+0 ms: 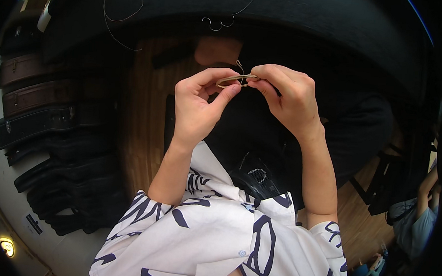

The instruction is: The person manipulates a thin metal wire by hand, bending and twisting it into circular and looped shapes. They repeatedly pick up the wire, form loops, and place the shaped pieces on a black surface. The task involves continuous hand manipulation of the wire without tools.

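Observation:
A coiled, brass-coloured instrument string (224, 82) is held up between my two hands, in front of my chest. My left hand (196, 105) pinches the left side of the coil between thumb and fingers. At the coil's right side, my right hand (293, 98) closes thumb and forefinger on the strands. A short loose end with a small bend (239, 64) sticks up from the coil between the hands. Just beyond lies a dark tabletop (299, 16), where a curled thin wire (216, 27) and a longer looped wire (107, 15) hang over or rest near its edge.
Several dark instrument cases (39, 123) stand in a row at the left along a pale wall. Wooden floor (140, 128) shows below. A black stand or stool (377, 183) is at the right, near another person's arm and clothing (413, 220).

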A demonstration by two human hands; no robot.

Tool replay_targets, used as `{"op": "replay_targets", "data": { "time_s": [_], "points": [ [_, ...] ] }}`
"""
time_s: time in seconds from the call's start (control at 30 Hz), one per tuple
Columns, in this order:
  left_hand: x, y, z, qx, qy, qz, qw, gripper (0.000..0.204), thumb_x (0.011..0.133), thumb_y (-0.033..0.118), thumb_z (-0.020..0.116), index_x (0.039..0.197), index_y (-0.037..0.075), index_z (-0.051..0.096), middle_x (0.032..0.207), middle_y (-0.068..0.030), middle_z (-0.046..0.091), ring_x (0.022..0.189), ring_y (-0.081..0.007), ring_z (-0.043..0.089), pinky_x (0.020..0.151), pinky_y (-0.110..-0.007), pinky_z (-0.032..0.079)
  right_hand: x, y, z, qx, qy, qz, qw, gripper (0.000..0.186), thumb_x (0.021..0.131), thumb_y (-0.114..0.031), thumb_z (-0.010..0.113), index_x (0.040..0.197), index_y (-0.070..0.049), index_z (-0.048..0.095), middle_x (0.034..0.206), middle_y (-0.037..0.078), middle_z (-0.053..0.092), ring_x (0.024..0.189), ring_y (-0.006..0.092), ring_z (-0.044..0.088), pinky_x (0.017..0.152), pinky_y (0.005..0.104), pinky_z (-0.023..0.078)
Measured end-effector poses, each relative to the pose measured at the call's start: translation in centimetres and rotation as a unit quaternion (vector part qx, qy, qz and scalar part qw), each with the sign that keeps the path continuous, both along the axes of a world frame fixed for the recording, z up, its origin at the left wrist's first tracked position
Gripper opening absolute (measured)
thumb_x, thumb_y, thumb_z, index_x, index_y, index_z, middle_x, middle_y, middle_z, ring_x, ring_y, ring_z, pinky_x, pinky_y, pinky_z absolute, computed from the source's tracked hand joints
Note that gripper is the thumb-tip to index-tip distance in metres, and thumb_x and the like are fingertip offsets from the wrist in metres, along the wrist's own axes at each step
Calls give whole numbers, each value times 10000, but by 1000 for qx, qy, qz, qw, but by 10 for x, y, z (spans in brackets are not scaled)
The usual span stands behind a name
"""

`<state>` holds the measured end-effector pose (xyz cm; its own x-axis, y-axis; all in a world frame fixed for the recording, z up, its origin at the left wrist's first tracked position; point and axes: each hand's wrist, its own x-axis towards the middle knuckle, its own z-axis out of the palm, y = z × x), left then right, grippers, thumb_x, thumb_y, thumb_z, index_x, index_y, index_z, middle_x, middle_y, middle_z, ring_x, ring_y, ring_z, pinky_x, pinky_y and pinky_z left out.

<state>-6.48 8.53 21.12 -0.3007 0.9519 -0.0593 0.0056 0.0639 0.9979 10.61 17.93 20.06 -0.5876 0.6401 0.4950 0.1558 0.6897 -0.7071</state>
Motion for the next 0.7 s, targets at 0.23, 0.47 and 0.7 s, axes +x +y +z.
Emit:
{"op": "replay_targets", "data": {
  "time_s": [0.23, 0.47, 0.7],
  "points": [
    [3, -1, 0, 45, 22, 38, 998, 147, 886, -29, 733, 1029, -45, 704, 901, -85, 732, 787, -117, 699, 735, -230, 569, -2, -3, 0, -272, 114, 19, 955, 95, 860, 40, 708, 922, 20, 639, 806, 103, 718, 720, 182, 734, 648, 261, 578],
    [4, 1, 1, 62, 24, 35, 997, 147, 902, 3, 730, 1041, -36, 700, 899, -90, 732, 771, -124, 705, 716, -234, 574, -3, -3, 3, -299, 131, 25, 945, 64, 883, 68, 665, 923, 32, 630, 835, 98, 724, 743, 164, 732, 671, 255, 590],
    [3, 1, 2, 44, -18, 33, 998, 145, 925, 45, 719, 1049, -25, 695, 891, -104, 738, 748, -135, 708, 688, -234, 567, -2, -2, 3, -374, 177, 64, 908, 58, 899, 38, 675, 953, 37, 656, 845, 102, 721, 748, 163, 727, 663, 252, 587]
  ]
}}
